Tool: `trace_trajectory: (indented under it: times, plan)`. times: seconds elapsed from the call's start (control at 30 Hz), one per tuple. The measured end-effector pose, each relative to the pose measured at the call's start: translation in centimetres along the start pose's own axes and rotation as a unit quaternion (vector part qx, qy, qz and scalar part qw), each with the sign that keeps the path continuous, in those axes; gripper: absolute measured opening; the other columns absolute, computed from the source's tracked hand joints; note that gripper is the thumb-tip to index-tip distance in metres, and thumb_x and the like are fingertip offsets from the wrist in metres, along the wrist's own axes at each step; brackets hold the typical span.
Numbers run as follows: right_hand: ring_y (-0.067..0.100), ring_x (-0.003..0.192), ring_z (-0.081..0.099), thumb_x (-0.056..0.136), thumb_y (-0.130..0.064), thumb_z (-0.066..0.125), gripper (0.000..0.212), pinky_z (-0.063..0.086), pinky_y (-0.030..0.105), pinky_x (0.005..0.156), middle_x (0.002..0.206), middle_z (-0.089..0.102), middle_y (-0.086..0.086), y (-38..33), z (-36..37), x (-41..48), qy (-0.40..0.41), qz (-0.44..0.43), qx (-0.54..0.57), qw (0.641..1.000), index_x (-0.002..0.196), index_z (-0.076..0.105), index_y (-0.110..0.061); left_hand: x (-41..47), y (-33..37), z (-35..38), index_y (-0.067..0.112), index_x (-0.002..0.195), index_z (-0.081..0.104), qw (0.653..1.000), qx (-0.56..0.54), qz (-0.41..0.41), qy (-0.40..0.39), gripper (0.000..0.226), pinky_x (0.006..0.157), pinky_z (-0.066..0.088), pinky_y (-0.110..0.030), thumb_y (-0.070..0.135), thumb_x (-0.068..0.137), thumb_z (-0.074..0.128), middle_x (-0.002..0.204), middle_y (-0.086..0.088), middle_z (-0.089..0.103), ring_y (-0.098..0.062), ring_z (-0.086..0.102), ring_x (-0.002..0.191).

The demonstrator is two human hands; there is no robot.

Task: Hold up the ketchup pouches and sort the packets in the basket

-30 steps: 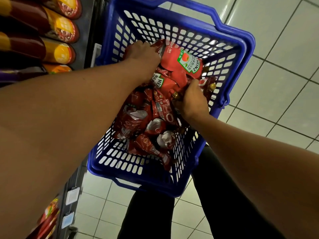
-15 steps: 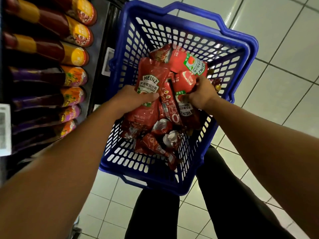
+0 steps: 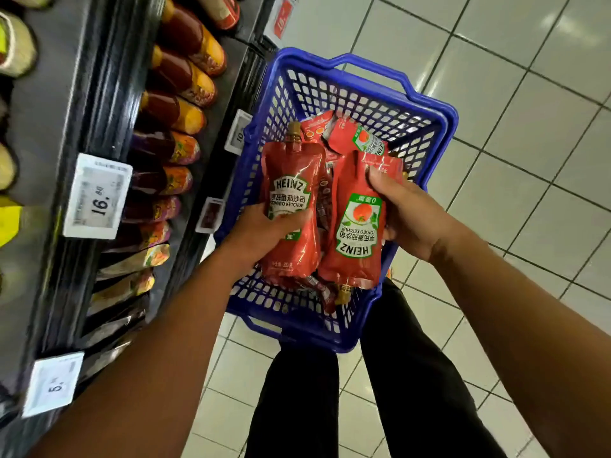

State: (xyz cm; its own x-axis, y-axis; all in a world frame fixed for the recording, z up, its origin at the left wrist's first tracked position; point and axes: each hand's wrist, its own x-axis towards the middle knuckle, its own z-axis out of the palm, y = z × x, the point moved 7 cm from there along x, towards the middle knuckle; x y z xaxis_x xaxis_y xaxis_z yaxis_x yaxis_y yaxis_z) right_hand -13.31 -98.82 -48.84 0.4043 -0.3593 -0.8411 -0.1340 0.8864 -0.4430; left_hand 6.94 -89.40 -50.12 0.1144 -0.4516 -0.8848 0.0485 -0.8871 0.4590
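Red ketchup pouches occupy both hands above the blue basket [image 3: 439, 133]: we note the left hand [image 3: 264, 231] clamped on an upright pouch [image 3: 292, 180], the right hand [image 3: 410, 216] gripping an inverted pouch [image 3: 358, 226]. Hands sit apart; shelf [image 3: 66, 127] alongside.

Two red Heinz ketchup pouches are held up over the basket [image 3: 426, 104], side by side. The left pouch [image 3: 292, 180] stands spout-up, label readable. The right pouch [image 3: 358, 223] is upside down, gold spout pointing toward the person, its green-edged label inverted.
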Motion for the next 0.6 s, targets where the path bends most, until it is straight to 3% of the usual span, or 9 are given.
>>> trace_trajectory:
  times: [0.07,0.1,0.17,0.23,0.33,0.43,0.47,0.53,0.6]
  plan:
    - [0.037,0.098,0.062,0.082,-0.052,0.068,0.064,0.043,0.049,0.088,0.118,0.066,0.026,-0.3,0.5,-2.2,0.016,0.003,0.006,1.000,0.128,0.061,-0.009,-1.9,0.8,-0.2,0.027,0.103,0.073,1.000,0.002,0.019,-0.005,0.048,0.089,0.057,-0.043,0.049,0.063,0.085,0.099,0.001,0.078,-0.017,0.074,0.094]
    - [0.039,0.100,0.062,0.079,-0.051,0.069,0.067,0.044,0.048,0.090,0.118,0.067,0.024,-0.7,1.0,-3.4,0.019,0.000,0.009,1.000,0.129,0.060,-0.008,-2.8,1.1,-0.3,0.027,0.104,0.073,1.000,0.006,0.025,-0.007,0.054,0.091,0.057,-0.044,0.053,0.058,0.083,0.101,0.000,0.077,-0.018,0.073,0.096]
    - [0.031,0.096,0.072,0.078,-0.044,0.072,0.057,0.057,0.039,0.080,0.114,0.073,0.014,-1.9,1.9,-5.7,0.029,-0.027,0.019,0.999,0.124,0.065,-0.010,-4.7,1.9,-0.6,0.030,0.101,0.073,0.999,0.012,0.037,-0.007,0.056,0.090,0.058,-0.044,0.058,0.053,0.080,0.098,0.002,0.078,-0.016,0.074,0.093]
    - [0.026,0.088,0.075,0.077,-0.036,0.076,0.044,0.059,0.032,0.070,0.105,0.076,0.011,-3.2,2.5,-8.1,0.060,-0.064,0.025,0.996,0.112,0.070,-0.010,-6.8,2.6,-0.9,0.034,0.095,0.074,0.999,0.017,0.042,-0.002,0.053,0.088,0.058,-0.042,0.061,0.051,0.079,0.094,0.005,0.078,-0.014,0.074,0.089]
    - [0.026,0.087,0.075,0.076,-0.033,0.079,0.038,0.059,0.032,0.072,0.101,0.077,0.012,-5.0,3.7,-12.0,0.097,-0.100,0.021,0.990,0.105,0.073,-0.009,-10.1,3.7,-1.4,0.035,0.095,0.074,0.998,0.032,0.056,0.005,0.055,0.087,0.058,-0.041,0.066,0.049,0.078,0.096,0.005,0.077,-0.015,0.074,0.091]
    - [0.028,0.092,0.074,0.081,-0.036,0.076,0.046,0.059,0.039,0.079,0.105,0.076,0.014,-6.0,4.6,-15.9,0.131,-0.089,0.050,0.986,0.115,0.069,-0.006,-13.4,4.7,-1.7,0.035,0.089,0.074,0.996,0.034,0.078,0.021,0.050,0.079,0.058,-0.033,0.064,0.049,0.078,0.091,0.010,0.077,-0.008,0.073,0.085]
    - [0.027,0.090,0.074,0.082,-0.036,0.074,0.050,0.060,0.037,0.075,0.107,0.075,0.012,-6.3,4.9,-17.1,0.132,-0.081,0.068,0.986,0.121,0.066,-0.006,-14.5,5.0,-1.9,0.034,0.088,0.074,0.996,0.031,0.085,0.024,0.050,0.075,0.057,-0.028,0.064,0.048,0.078,0.088,0.012,0.077,-0.004,0.073,0.082]
    - [0.021,0.075,0.070,0.087,-0.032,0.067,0.053,0.054,0.027,0.051,0.104,0.072,0.009,-6.8,5.8,-19.3,0.115,-0.071,0.117,0.984,0.133,0.059,-0.006,-16.6,5.4,-2.1,0.030,0.087,0.074,0.995,0.014,0.091,0.024,0.054,0.068,0.054,-0.023,0.061,0.043,0.079,0.082,0.014,0.077,-0.001,0.072,0.075]
    - [0.014,0.066,0.069,0.089,-0.026,0.062,0.047,0.048,0.021,0.041,0.098,0.072,0.006,-7.0,6.7,-21.4,0.083,-0.058,0.211,0.972,0.131,0.059,-0.006,-18.5,5.9,-2.0,0.026,0.082,0.072,0.994,-0.008,0.104,0.032,0.047,0.071,0.055,-0.028,0.054,0.044,0.076,0.080,0.008,0.076,-0.008,0.070,0.074]
